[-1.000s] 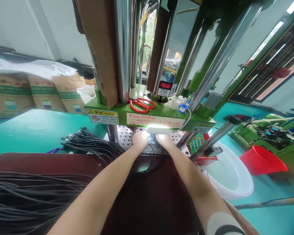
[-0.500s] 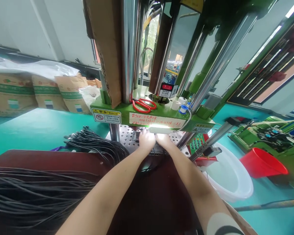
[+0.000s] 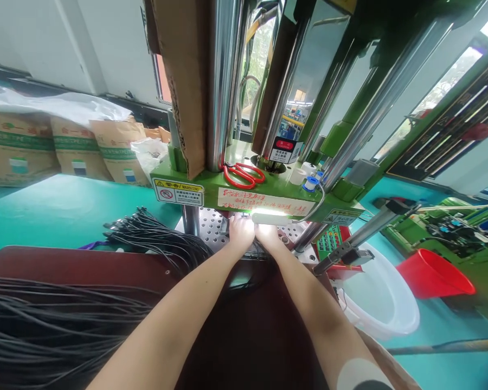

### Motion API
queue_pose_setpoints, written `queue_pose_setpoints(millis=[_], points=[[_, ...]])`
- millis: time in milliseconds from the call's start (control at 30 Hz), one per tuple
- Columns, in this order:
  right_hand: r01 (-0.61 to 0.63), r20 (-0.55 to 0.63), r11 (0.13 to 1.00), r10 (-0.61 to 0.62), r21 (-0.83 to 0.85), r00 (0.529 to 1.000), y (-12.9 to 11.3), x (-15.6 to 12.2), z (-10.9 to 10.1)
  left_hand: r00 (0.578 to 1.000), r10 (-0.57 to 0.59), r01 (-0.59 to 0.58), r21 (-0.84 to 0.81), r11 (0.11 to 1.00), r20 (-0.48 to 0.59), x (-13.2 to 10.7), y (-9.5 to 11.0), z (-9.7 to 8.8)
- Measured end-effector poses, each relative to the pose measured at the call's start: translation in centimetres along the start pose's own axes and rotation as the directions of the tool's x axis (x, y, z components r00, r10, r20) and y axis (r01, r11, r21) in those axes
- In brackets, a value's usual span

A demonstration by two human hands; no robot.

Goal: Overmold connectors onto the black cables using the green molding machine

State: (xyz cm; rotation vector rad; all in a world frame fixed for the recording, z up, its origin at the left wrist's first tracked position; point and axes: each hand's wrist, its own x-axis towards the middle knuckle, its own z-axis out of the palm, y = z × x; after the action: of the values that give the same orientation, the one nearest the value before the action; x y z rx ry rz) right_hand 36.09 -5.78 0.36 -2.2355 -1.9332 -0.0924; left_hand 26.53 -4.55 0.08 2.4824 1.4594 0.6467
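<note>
Both arms reach forward under the front plate of a green press (image 3: 179, 208). My left hand (image 3: 241, 232) and my right hand (image 3: 265, 234) are close together over the perforated metal bed (image 3: 211, 225). A bright lamp (image 3: 271, 219) glares just above them and covers part of the right hand. Fingers of both hands are mostly hidden by the lamp, the plate and the backs of the hands. Thin black cables (image 3: 257, 250) hang below the hands toward the table edge. What the fingers hold, if anything, cannot be made out.
Red-handled scissors (image 3: 244, 176) and small spools (image 3: 310, 184) lie on the press plate. Black cable bundles (image 3: 158, 235) spread across the dark red table (image 3: 85, 265) at left. To the right are a white tub (image 3: 406, 309), a red bucket (image 3: 439, 276) and a metal post (image 3: 361, 233).
The head view has shifted slightly, so the press sits a little further right. Both hands stay together under the plate, with only slight movement; nothing visibly taken or let go.
</note>
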Motion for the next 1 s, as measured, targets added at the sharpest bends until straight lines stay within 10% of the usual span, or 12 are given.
queue_pose_setpoints(millis=[567, 1000], points=[[0.162, -0.043, 0.986, -0.164, -0.047, 0.985, 2.2, -1.7, -1.2, 0.997, 0.070, -0.071, 0.081, 0.994, 0.011, 0.0, 0.3, 0.0], [0.241, 0.083, 0.971, -0.240, 0.000, 0.967, 4.1, -2.0, -1.4, 0.902, 0.289, -0.282, -0.070, 0.957, 0.321, 2.6, -5.4, -0.1]])
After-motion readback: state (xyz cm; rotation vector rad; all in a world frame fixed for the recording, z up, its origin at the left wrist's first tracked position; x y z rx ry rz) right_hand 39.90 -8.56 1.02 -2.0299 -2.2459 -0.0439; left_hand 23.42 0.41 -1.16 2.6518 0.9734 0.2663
